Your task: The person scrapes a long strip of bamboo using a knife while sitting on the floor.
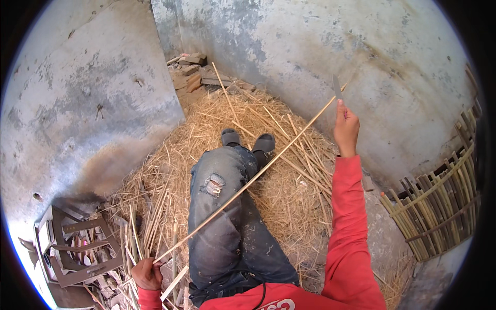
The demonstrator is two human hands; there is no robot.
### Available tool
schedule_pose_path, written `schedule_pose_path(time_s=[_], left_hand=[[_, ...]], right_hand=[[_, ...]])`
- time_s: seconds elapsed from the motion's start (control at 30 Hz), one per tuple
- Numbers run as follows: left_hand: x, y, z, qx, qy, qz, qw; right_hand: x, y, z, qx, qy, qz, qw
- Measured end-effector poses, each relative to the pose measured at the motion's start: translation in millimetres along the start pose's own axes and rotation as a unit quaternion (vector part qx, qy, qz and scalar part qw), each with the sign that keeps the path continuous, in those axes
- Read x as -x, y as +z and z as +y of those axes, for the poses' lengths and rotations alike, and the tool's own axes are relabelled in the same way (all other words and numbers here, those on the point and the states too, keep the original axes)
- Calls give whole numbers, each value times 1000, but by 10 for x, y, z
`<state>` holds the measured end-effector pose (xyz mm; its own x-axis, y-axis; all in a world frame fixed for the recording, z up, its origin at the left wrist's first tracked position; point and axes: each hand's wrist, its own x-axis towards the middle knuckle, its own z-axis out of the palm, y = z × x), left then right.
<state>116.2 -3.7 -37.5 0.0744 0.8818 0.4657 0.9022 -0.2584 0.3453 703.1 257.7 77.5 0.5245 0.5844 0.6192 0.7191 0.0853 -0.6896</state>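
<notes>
Straw (281,206) lies below grey walls (320,41). My left hand (147,275) pinches a strip (258,175); my right hand (346,129) clamps a knife (337,89).

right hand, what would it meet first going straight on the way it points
The right hand would probably meet the bamboo strip crossing its knife first, then the weathered wall; depth is unclear.

There's a brown, angular frame (83,226) just left of the left hand (147,274). Off to the right of the right hand (347,129), I see a curved slatted panel (439,212). Farther out than both, bricks (192,60) lie near a patchy grey wall (310,41).
</notes>
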Motion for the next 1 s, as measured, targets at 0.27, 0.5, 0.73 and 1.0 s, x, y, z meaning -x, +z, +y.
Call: schedule_pose_path(time_s=[0.27,0.5,0.73,1.0], left_hand=[[3,13,31,-25,1,-4,1000],[-144,0,322,-31,-4,4,1000],[-474,105,798,6,-9,0,1000],[-586,213,994,51,-53,-10,997]], right_hand=[[600,121,-300,-59,-25,-124,990],[1220,63,-665,-81,-61,-251,963],[1891,46,-1086,-97,-110,-305,941],[1800,143,-1015,-123,-101,-283,946]])
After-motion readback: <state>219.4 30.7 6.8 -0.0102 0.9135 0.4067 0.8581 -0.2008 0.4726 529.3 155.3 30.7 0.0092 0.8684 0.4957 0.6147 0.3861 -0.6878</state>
